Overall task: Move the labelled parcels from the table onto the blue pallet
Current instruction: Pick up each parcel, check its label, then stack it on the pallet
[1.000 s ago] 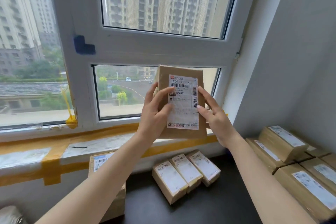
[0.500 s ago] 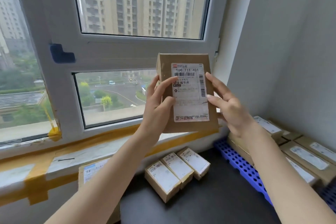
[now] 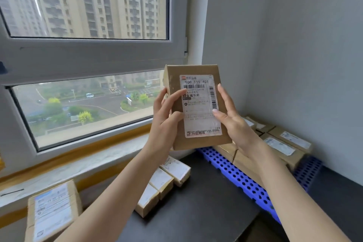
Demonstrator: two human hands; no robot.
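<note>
I hold a brown cardboard parcel (image 3: pixel 196 92) upright at chest height, its white shipping label facing me. My left hand (image 3: pixel 167 122) grips its left edge and my right hand (image 3: pixel 231 120) its right edge. Below and to the right lies the blue perforated pallet (image 3: pixel 231 171) with several labelled parcels (image 3: pixel 282 145) on it. On the dark table (image 3: pixel 206 208) three small labelled parcels (image 3: pixel 167 180) lie in a row under my left forearm. A larger labelled parcel (image 3: pixel 53 210) sits at the lower left.
A window with a taped sill (image 3: pixel 88 155) runs along the far side of the table. A grey wall (image 3: pixel 304 65) closes off the right side behind the pallet.
The view has swung right and both hands with the parcel have shifted right, toward the pallet. More of the blue pallet and its parcels shows now.
</note>
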